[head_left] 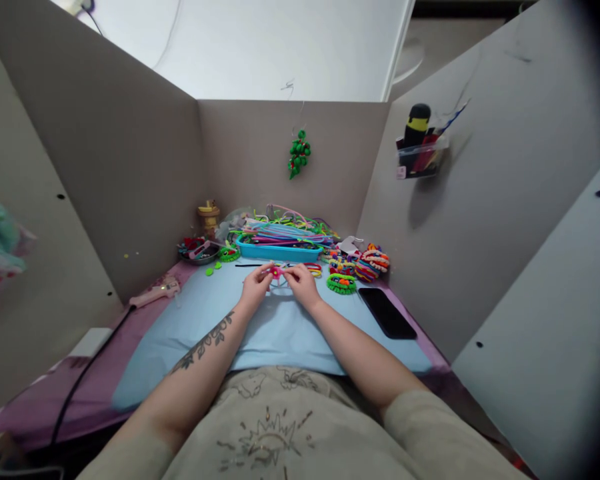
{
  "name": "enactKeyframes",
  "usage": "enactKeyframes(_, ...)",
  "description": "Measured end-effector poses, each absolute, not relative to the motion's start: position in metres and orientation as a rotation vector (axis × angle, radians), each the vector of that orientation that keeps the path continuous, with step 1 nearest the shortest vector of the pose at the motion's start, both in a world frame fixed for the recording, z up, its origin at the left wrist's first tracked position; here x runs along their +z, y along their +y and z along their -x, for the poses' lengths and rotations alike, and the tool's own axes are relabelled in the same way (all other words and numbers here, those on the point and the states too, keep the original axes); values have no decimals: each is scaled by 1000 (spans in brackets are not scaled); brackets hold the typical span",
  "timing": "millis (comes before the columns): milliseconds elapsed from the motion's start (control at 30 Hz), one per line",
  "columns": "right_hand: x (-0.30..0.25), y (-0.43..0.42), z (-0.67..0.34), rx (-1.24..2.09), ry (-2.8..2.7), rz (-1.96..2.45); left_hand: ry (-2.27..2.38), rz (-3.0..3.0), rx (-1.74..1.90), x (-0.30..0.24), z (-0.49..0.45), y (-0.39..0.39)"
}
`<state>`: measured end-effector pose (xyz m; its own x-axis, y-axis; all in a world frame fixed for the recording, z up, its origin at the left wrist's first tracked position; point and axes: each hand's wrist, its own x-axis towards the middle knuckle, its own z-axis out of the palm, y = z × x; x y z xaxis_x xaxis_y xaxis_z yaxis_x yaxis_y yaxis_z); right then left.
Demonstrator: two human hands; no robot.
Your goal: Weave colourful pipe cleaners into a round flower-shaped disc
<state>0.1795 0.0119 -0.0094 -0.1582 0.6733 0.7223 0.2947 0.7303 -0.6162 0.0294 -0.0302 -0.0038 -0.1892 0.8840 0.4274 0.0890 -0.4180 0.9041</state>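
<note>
Hands, left (254, 288) and right (303, 285), fingertips pinched on pink flower (276, 272).

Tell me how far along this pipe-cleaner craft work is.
Done: several finished coiled pieces lie right of the blue tray, and a green one hangs on the back wall. In hand: the left hand and right hand pinch a small pink piece. Left: many loose pipe cleaners fill the tray.
</note>
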Motion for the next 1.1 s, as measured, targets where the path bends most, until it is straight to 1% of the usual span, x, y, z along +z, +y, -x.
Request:
enactKeyframes(300,-9,3,-175,306,-1853,818,1238,-1334,1829,-8,-24,-25)
enactKeyframes(733,-5,-8,-166,257,-1832,1026,1180,-1410,1757,-4,-32,-31)
enactKeyframes(1100,-4,-11,-164,352,-1783,1117,1159,-1472,1721,-4,-38,-35)
